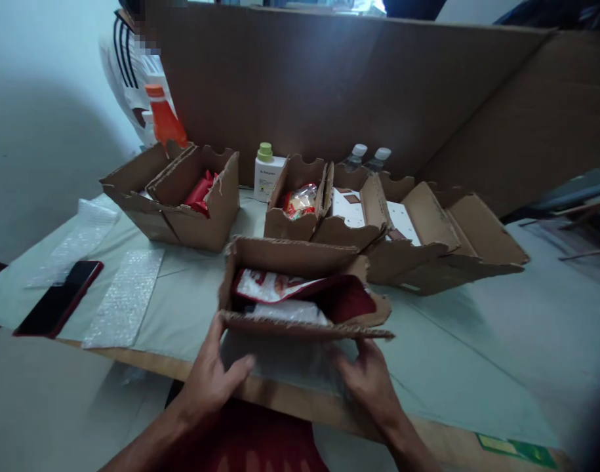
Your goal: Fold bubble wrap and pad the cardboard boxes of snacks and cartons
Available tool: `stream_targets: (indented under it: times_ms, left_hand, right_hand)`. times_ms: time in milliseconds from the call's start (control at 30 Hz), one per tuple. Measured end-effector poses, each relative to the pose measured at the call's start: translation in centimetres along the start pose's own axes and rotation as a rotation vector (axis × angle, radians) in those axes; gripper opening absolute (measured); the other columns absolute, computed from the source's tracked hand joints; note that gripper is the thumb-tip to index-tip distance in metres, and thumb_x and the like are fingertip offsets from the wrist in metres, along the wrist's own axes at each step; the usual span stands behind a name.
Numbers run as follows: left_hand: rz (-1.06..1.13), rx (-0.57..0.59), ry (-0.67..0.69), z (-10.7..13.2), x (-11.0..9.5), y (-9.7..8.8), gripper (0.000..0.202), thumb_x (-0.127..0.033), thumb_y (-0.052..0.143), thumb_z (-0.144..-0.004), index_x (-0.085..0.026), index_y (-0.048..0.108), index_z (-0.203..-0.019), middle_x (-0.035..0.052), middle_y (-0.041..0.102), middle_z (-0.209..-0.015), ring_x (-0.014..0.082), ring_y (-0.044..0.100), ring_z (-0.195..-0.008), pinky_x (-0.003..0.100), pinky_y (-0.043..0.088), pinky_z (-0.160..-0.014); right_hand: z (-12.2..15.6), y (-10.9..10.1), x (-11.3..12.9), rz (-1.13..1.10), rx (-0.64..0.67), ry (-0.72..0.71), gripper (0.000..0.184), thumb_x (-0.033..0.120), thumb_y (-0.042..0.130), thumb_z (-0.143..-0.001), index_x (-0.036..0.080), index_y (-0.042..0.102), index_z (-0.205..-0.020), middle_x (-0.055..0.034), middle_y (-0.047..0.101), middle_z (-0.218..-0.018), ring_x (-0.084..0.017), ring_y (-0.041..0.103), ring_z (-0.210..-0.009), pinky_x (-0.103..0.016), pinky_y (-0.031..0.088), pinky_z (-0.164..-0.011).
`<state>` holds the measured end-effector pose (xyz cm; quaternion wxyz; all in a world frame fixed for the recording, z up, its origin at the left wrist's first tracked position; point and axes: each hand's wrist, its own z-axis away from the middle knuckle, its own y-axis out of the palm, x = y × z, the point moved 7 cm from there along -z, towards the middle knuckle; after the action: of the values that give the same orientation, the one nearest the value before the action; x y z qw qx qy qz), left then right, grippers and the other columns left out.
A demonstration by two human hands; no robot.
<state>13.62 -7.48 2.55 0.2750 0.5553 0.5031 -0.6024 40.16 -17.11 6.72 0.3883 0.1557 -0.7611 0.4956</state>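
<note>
In front of me is an open-topped cardboard box (pixel 300 326), its near wall facing me. My left hand (pixel 214 373) holds its near left corner, the thumb stretched out in front and the other fingers mostly hidden behind the cardboard. At the right end, my right hand (pixel 366 373), slightly blurred, grips the box with its fingertips partly out of sight. Inside the box lie a dark red and white printed packet (pixel 275 286) and a translucent plastic-wrapped item (pixel 290 313), whose contents I cannot make out.
Behind stand several cardboard bins, one with a red packet (pixel 200 191), another with a wrapped snack (pixel 302 200). A white bottle (pixel 267 177), an orange bottle (pixel 164 118) and a tall cardboard panel (pixel 300 85) are farther back. Left lie a phone (pixel 58 298) and bubble wrap (pixel 125 298). A person's striped sleeve (pixel 125 52) shows behind.
</note>
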Motion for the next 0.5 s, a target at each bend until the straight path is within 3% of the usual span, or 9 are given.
stream_targets:
  times_ms: [100, 200, 333, 433, 500]
  left_hand:
    - [-0.001, -0.145, -0.128, 2.7, 1.2, -4.9, 0.070, -0.047, 0.068, -0.090, -0.030, 0.039, -0.151, 0.0122, 0.057, -0.143, 0.0314, 0.055, -0.136, 0.047, 0.046, -0.115]
    - [0.048, -0.248, -0.112, 1.3, 0.1, -7.0, 0.078, -0.047, 0.070, -0.088, -0.030, 0.032, -0.155, 0.0123, 0.052, -0.147, 0.0314, 0.051, -0.140, 0.049, 0.042, -0.118]
    - [0.079, -0.194, -0.084, -1.1, -0.7, -4.4, 0.087, -0.045, 0.072, -0.085, -0.024, 0.028, -0.156, 0.0178, 0.045, -0.154, 0.0347, 0.050, -0.141, 0.054, 0.040, -0.119]
    - [0.082, -0.140, -0.133, 0.2, 0.6, -2.3, 0.085, -0.046, 0.070, -0.086, -0.023, 0.028, -0.156, 0.0188, 0.042, -0.156, 0.0358, 0.046, -0.144, 0.056, 0.036, -0.121]
    - [0.062, -0.164, -0.185, 2.2, 1.8, -2.3, 0.083, -0.048, 0.068, -0.088, -0.023, 0.029, -0.156, 0.0185, 0.044, -0.154, 0.0362, 0.044, -0.146, 0.057, 0.033, -0.122]
  right_hand:
    - [-0.4, 3.1, 4.2, -0.073, 0.069, -0.127, 0.035, 0.047, 0.065, -0.090, 0.021, 0.073, -0.111, -0.0104, 0.077, -0.101, -0.028, 0.071, -0.086, -0.042, 0.059, -0.077]
    - [-3.4, 5.2, 6.2, -0.173, 0.088, -0.181, 0.040, 0.049, 0.067, -0.088, 0.020, 0.070, -0.115, -0.0113, 0.075, -0.110, -0.029, 0.069, -0.098, -0.043, 0.058, -0.084]
    - [-4.9, 4.5, 3.7, -0.211, 0.004, -0.055, 0.044, 0.057, 0.067, -0.085, 0.018, 0.069, -0.105, -0.0115, 0.075, -0.100, -0.029, 0.070, -0.092, -0.045, 0.058, -0.085]
    - [-3.3, 3.4, 1.7, -0.188, -0.054, -0.026, 0.050, 0.059, 0.067, -0.086, 0.017, 0.067, -0.114, -0.0147, 0.074, -0.114, -0.033, 0.068, -0.108, -0.050, 0.054, -0.096]
    - [-2.7, 4.1, 1.6, -0.202, -0.029, -0.044, 0.054, 0.059, 0.068, -0.086, 0.017, 0.065, -0.120, -0.0164, 0.072, -0.122, -0.035, 0.066, -0.115, -0.052, 0.053, -0.101]
